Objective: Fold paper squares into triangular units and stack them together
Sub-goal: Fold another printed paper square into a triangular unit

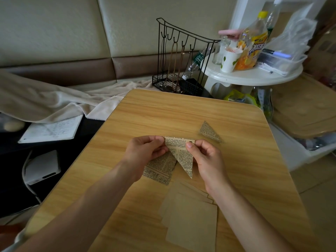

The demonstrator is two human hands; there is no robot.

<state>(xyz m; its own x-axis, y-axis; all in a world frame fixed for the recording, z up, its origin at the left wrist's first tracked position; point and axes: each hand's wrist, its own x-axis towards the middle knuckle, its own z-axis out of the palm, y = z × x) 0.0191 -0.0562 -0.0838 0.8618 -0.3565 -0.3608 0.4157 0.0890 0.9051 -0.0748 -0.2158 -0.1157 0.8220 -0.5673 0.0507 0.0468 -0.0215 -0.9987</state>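
Newsprint triangle (pixel 181 153), point down, pinched by both hands' fingers (pixel 190 144).

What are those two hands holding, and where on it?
A newsprint-patterned paper triangle: left hand pinches its upper left corner, right hand its upper right corner.

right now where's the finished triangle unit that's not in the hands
In the head view the folded triangle lies alone on the wooden table, up and right of the right hand, toward the table's right edge.
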